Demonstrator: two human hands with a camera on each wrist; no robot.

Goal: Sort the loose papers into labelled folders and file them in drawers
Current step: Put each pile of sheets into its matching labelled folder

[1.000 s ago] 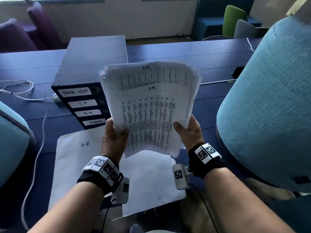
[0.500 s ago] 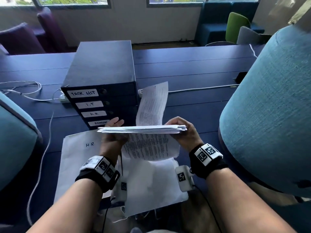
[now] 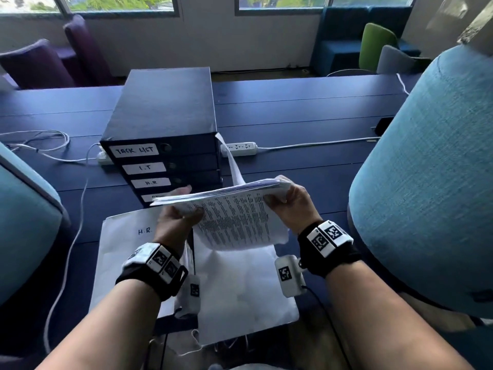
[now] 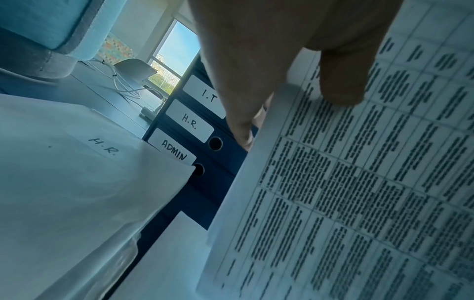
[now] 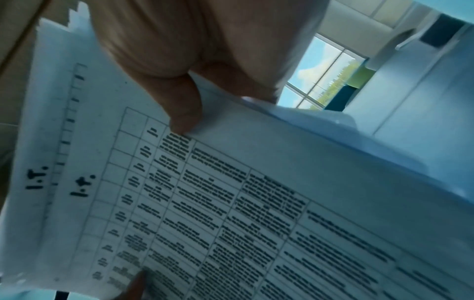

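Note:
A stack of printed papers (image 3: 226,194) marked I.T. is held almost flat above the desk, front sheet (image 3: 237,225) hanging down toward me. My left hand (image 3: 178,209) grips its left edge, thumb on the printed sheet (image 4: 359,182), fingers behind. My right hand (image 3: 288,201) grips the right edge; the thumb pinches the table sheet (image 5: 231,203). One sheet (image 3: 232,161) sticks up behind the stack. A dark drawer unit (image 3: 162,134) stands just behind, labelled TASK LIST, I.T (image 3: 145,168), H.R (image 3: 150,182) and ADMIN (image 4: 174,153). White folders, one marked H.R. (image 3: 125,236), lie below.
Teal chair backs rise close on the right (image 3: 432,182) and left (image 3: 24,217). A white power strip (image 3: 238,148) and cables (image 3: 40,145) lie on the blue desk (image 3: 293,110) beside the drawer unit. A second white folder (image 3: 245,289) lies under my wrists.
The stack has tipped from upright and facing me to almost flat, then dropped a little. Both hands kept their grip. The camera has tilted up.

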